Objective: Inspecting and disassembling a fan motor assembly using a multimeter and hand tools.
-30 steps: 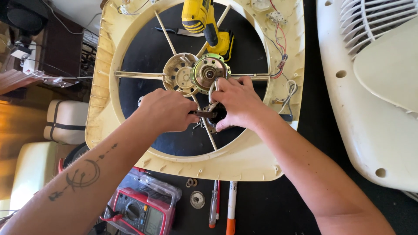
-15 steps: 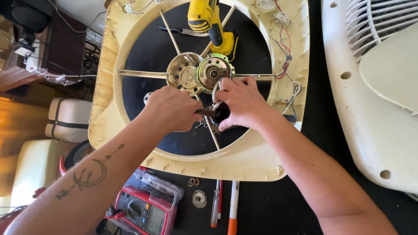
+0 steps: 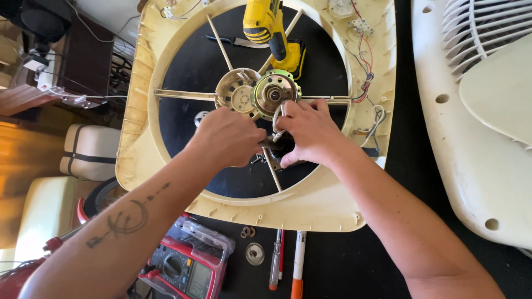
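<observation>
Black matting covers the work table [image 3: 354, 266], seen from the head camera looking straight down; wooden flooring and cream cushioned seats [image 3: 88, 152] lie off its left edge. On the matting rests a cream plastic box-fan housing [image 3: 327, 205] with a round opening crossed by thin metal spokes. At the hub sits a round metal fan motor with a greenish rim [image 3: 274, 94], and just beside it on the left a tan circular motor cover [image 3: 237, 95]. A yellow cordless drill [image 3: 271, 30] lies across the upper part of the opening. Red and blue wires [image 3: 366, 72] run along the housing's right rim.

Both hands meet just below the motor. The left hand [image 3: 224, 138] is curled closed, its fingertips pinching a small dark metal part [image 3: 277, 145] at the spoke junction. The right hand [image 3: 313, 133] cups the same part from the other side, fingers bent around it; a pale ring-shaped piece [image 3: 276, 115] stands between its thumb and the motor.

Near the table's front edge lie a red multimeter [image 3: 180, 268], a clear plastic case [image 3: 208, 235], small washers [image 3: 247, 231], a round metal disc [image 3: 255, 253], a red-handled screwdriver [image 3: 275, 260] and a white-and-orange pen-shaped tool [image 3: 298, 264]. A white fan grille [image 3: 476, 111] fills the right side.
</observation>
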